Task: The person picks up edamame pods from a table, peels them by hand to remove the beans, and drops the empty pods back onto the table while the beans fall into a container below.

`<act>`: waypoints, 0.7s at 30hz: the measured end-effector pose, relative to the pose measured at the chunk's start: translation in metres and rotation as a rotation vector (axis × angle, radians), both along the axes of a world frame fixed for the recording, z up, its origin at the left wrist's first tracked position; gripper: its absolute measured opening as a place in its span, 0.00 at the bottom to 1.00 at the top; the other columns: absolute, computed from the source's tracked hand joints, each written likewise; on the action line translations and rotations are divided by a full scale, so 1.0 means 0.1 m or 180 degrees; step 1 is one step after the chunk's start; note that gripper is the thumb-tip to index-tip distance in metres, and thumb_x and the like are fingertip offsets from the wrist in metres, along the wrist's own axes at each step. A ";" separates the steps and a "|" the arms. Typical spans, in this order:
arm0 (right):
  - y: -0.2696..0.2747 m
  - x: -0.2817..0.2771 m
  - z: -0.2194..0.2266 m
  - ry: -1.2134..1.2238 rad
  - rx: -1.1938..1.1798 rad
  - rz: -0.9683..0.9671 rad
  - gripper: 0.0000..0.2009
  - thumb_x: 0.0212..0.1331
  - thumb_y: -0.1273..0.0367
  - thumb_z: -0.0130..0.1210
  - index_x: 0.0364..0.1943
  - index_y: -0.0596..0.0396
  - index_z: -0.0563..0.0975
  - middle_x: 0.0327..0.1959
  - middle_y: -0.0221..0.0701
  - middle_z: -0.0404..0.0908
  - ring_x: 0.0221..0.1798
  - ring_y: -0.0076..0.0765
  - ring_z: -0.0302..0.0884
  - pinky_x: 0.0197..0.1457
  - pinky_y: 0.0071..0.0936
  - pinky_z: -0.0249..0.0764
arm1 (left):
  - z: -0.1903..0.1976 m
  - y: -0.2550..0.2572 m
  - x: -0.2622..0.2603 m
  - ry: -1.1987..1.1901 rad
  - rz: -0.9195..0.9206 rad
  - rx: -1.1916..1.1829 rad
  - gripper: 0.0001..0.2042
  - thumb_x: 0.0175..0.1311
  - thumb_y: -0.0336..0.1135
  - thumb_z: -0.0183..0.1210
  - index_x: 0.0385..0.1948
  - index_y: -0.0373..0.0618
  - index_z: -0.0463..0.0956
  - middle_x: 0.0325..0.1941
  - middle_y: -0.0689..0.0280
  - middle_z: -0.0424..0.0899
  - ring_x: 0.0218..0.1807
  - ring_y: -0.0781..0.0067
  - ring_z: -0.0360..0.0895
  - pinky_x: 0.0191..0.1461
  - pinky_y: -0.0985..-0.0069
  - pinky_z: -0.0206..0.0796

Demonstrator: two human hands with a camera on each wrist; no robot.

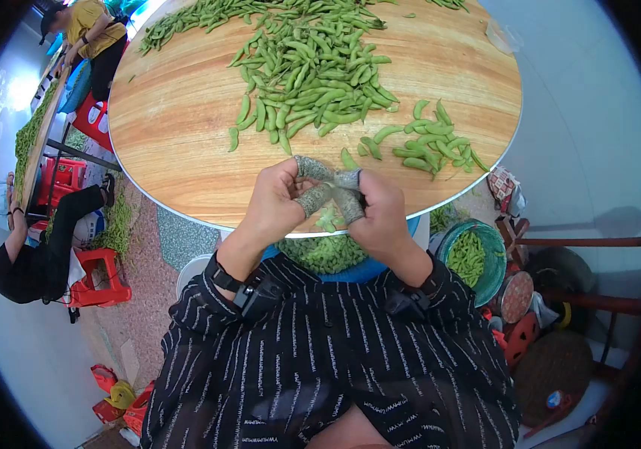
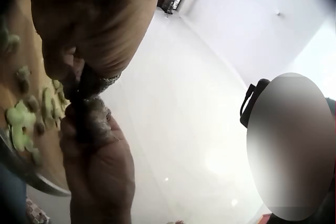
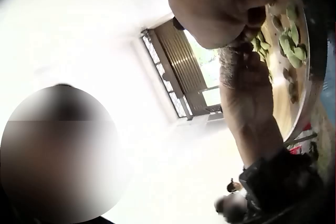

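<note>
Both hands meet over the table's near edge, with grey fabric covers on the thumbs and index fingers. My left hand (image 1: 272,202) and my right hand (image 1: 382,213) pinch at one spot from either side. Between their fingertips shows a bit of pale green soybean pod (image 1: 333,184), mostly hidden by the finger covers. Just below, light green shelled soybeans (image 1: 326,219) lie by the table rim. A loose pod (image 1: 348,159) lies right behind the fingers. The wrist views show the fingertips pressed together, dark and blurred.
A large heap of soybean pods (image 1: 313,75) covers the middle of the round wooden table (image 1: 178,150), with a smaller pile (image 1: 436,142) at right. Below the edge is a basin of shelled beans (image 1: 324,254). A green basket (image 1: 494,258) stands right. People sit at another table, left.
</note>
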State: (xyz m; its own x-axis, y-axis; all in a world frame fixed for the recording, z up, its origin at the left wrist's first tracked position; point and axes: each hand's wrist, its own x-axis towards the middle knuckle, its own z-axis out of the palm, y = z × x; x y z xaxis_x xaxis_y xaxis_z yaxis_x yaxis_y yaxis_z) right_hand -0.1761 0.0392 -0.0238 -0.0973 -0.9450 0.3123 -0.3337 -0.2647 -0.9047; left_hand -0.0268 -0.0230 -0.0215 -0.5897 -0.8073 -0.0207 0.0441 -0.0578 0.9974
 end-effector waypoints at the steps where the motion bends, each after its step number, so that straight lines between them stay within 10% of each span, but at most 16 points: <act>1: 0.01 -0.01 0.02 0.0936 -0.0458 -0.0132 0.06 0.41 0.77 0.51 0.26 0.61 0.68 0.21 0.38 0.68 0.24 0.44 0.68 0.26 0.35 0.64 | -0.02 0.02 -0.02 -0.0005 -0.0006 0.0006 0.10 0.47 0.19 0.57 0.32 0.37 0.70 0.32 0.69 0.76 0.33 0.84 0.71 0.37 0.87 0.64; 7: 0.02 -0.03 0.00 0.0826 -0.0698 -0.0052 0.07 0.39 0.76 0.51 0.26 0.60 0.68 0.22 0.41 0.66 0.27 0.51 0.66 0.28 0.39 0.63 | -0.17 0.03 -0.10 0.0502 0.0210 0.0368 0.09 0.48 0.15 0.50 0.31 0.38 0.70 0.30 0.70 0.74 0.31 0.85 0.69 0.34 0.88 0.62; 10: 0.02 -0.29 0.07 0.0457 -0.0509 -0.0557 0.07 0.40 0.76 0.50 0.27 0.59 0.69 0.24 0.41 0.68 0.28 0.51 0.67 0.29 0.38 0.64 | -0.04 0.05 -0.02 0.0063 0.0410 -0.0342 0.08 0.46 0.18 0.52 0.28 0.40 0.72 0.28 0.68 0.75 0.32 0.80 0.71 0.35 0.85 0.62; 12: 0.05 -0.59 0.04 0.0933 -0.0351 -0.0683 0.07 0.41 0.76 0.50 0.28 0.59 0.69 0.26 0.41 0.69 0.29 0.50 0.68 0.30 0.38 0.65 | 0.01 -0.02 0.11 -0.0820 0.0200 -0.2352 0.05 0.46 0.22 0.54 0.27 0.40 0.73 0.29 0.65 0.76 0.34 0.72 0.72 0.39 0.78 0.63; 21: -0.13 -0.36 -0.07 0.1958 -0.0668 -0.0085 0.09 0.42 0.76 0.46 0.32 0.58 0.71 0.31 0.38 0.70 0.32 0.46 0.70 0.32 0.35 0.67 | 0.00 0.14 -0.01 -0.1052 -0.0840 -0.2807 0.05 0.44 0.28 0.56 0.26 0.44 0.74 0.32 0.64 0.76 0.37 0.65 0.71 0.43 0.73 0.61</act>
State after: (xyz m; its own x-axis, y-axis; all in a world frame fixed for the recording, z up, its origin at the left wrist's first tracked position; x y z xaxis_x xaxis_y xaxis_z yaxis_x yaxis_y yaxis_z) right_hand -0.2125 0.0257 -0.0309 0.1355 -0.8575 0.4964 -0.7834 -0.3995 -0.4762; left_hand -0.0277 -0.0092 -0.0214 -0.8268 -0.4553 0.3304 -0.1527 0.7469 0.6472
